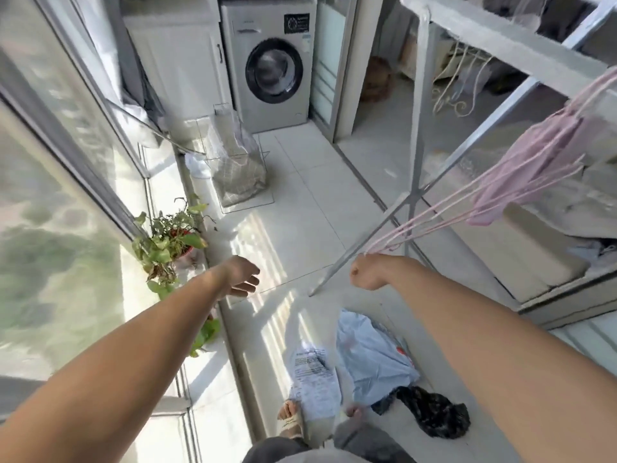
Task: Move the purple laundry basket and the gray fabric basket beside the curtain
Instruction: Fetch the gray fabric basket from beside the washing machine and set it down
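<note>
The right grip (362,272) is closed into a fist around the gathered ends of several pink cords or thin handles, which stretch up and to the right to a pale purple, collapsed basket-like thing (534,168) hanging in the air in front of the drying rack (507,45). It looks like the purple laundry basket, though its shape is too blurred to be sure. The left grip (242,277) is open, fingers loosely spread and pointing forward, holding nothing, above the sunlit tiled floor (317,202).

Just left of the left forearm, a potted plant (170,238) with green leaves stands on the low ledge along the window (50,162). Further ahead on the floor, the gray fabric basket (238,168), checked and set in a thin wire frame, stands near the window side, in front of the washing machine (270,65). A gray curtain (143,81) hangs at the far end of the window, beside the white cabinet (180,58); the fabric basket is near it, a little further into the room.

Close to the person's feet lie a printed paper sheet (312,372), a light blue plastic bag (370,359) and a dark patterned cloth (434,412)
</note>
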`<state>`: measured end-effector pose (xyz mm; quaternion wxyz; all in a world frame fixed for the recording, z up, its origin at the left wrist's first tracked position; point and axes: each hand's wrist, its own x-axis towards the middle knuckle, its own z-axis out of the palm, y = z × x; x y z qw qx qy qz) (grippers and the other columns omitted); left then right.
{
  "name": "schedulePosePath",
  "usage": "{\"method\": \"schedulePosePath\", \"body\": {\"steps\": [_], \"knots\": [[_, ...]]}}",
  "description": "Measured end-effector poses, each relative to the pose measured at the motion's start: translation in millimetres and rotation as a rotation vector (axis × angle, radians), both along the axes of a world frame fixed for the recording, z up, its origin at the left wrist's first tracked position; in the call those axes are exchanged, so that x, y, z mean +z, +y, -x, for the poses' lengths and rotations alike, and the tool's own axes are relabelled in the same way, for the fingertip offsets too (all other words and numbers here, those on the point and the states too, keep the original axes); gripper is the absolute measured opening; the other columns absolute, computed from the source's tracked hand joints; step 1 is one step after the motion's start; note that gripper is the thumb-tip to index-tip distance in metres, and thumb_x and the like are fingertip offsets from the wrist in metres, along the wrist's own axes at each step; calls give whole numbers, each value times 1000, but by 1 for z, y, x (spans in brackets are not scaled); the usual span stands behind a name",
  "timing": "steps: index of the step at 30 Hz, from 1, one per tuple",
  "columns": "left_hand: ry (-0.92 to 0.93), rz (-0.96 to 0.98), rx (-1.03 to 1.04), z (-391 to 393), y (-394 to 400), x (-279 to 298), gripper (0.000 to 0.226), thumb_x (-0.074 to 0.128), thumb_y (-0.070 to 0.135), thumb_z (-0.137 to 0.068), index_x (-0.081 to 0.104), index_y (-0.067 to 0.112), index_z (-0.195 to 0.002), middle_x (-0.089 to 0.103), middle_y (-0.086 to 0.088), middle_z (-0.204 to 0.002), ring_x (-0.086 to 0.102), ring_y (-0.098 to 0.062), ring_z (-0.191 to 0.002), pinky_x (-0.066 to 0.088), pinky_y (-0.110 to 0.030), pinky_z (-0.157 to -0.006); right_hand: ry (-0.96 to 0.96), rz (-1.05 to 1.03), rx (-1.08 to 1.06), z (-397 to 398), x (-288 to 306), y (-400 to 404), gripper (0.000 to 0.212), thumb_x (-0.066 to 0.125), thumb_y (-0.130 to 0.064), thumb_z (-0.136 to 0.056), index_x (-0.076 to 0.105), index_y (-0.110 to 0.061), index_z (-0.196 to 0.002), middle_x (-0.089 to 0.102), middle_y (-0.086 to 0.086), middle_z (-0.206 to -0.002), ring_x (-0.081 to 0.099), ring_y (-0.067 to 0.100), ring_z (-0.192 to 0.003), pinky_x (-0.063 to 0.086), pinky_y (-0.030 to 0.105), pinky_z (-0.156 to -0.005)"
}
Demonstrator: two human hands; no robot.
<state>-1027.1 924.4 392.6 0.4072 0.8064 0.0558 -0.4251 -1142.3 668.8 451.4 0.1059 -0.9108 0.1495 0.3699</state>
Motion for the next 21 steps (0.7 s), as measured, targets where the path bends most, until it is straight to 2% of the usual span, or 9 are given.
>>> {"method": "schedulePosePath", "body": {"steps": [2,4,6,8,10,13,15,18,21], "knots": [[20,-5,67,-5,21,-2,33,40,17,-104,57,1,-127,65,-17,-113,64,-28,-90,53,-33,-74,-44,-4,47,-26,-2,18,28,48,-16,-95,66,-8,-115,60,11,-101,52,25,-86,46,33,-73],[30,-15,88,-9,35,-4,30,42,15,-104,57,1,-126,66,-16,-115,65,-29,-95,55,-36,-77,-41,-20,72,-44,-2,33,31,52,-20,-96,67,-9,-120,66,11,-113,54,25,-92,47,34,-85],[26,-17,119,-15,47,-4,30,44,15,-102,57,1,-125,67,-15,-114,65,-30,-102,55,-41,-86,-4,-38,113,-65,-4,48,34,45,-18,-98,66,-8,-123,64,11,-126,61,27,-105,50,35,-94],[26,-17,175,-23,56,-2,29,43,15,-103,57,1,-123,67,-17,-117,65,-31,-105,55,-43,-90,25,-37,184,-84,-2,60,36,41,-19,-99,64,-9,-124,62,9,-129,61,30,-113,50,39,-98],[26,-24,205,-32,62,1,26,42,16,-103,55,3,-121,66,-17,-120,64,-32,-109,55,-43,-90,45,-21,283,-104,-5,65,34,42,-24,-96,64,-11,-119,63,7,-125,61,29,-110,50,39,-98],[1,-31,243,-58,67,7,32,44,16,-102,51,1,-129,67,-16,-116,66,-31,-105,56,-43,-86,29,6,372,-145,-5,69,21,43,-31,-91,59,-17,-89,64,5,-110,61,27,-95,50,37,-89],[-22,-40,269,-75,66,12,25,44,15,-102,56,2,-120,68,-17,-114,66,-32,-105,56,-43,-86,10,17,403,-167,-4,69,20,44,-33,-91,55,-19,-81,62,4,-103,60,27,-91,50,37,-89],[-59,-83,287,-106,56,26,26,43,16,-103,63,0,-109,68,-18,-113,65,-32,-105,54,-43,-91,-22,25,426,-201,2,64,27,43,-30,-91,40,-21,-66,53,3,-86,50,26,-78,43,34,-76],[-93,-111,308,-140,45,39,30,44,15,-103,62,-5,-116,68,-21,-115,65,-30,-97,54,-38,-76,-31,54,444,-232,9,59,29,43,-25,-92,38,-19,-65,49,3,-76,50,27,-76,42,34,-76]]}}
